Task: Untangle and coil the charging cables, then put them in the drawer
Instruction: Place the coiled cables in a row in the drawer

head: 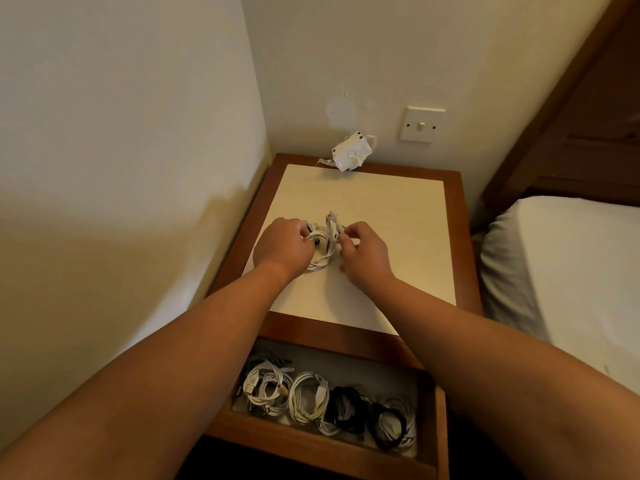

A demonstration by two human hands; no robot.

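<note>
A tangle of white charging cables [325,249] lies in the middle of the nightstand top [398,244]. My left hand [282,247] grips the looped part on the left, fingers curled round the strands. My right hand [363,252] pinches a strand of the same bundle at its right side. Below, the drawer [311,441] stands pulled out. Inside it lie several coiled cables side by side: white coils [266,388] on the left and black coils [384,426] on the right.
A white multi-port charger [350,152] leans against the wall at the nightstand's back edge, under a wall switch [420,124]. A bed with white bedding [568,271] stands to the right, a wall close on the left.
</note>
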